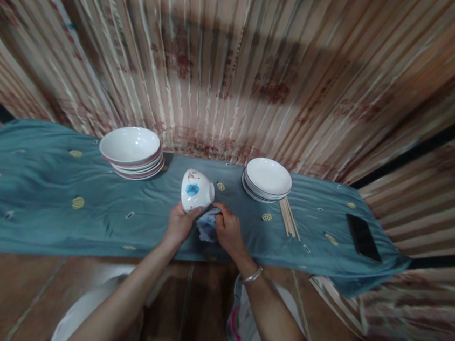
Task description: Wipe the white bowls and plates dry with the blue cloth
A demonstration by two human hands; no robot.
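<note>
Our left hand (180, 225) is closed firmly on the near side of a flowered bowl (196, 193), held over the middle of the table (47, 184), between its front and back edges. We have it tipped sideways, mouth left and foot right, its axis roughly parallel to the front edge, while our right hand (229, 231) pinches a bunched cloth (207, 228) near the foot.

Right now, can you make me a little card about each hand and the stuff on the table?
Left hand: holds a white bowl, tipped on its side
Right hand: holds a crumpled cloth near the bowl
On the left: stacked white dishes with reddish rims
On the right: stacked white plates
Beside the plates: thin chopsticks
Far right: dark phone
Tablecloth: teal with yellow patterns
</note>
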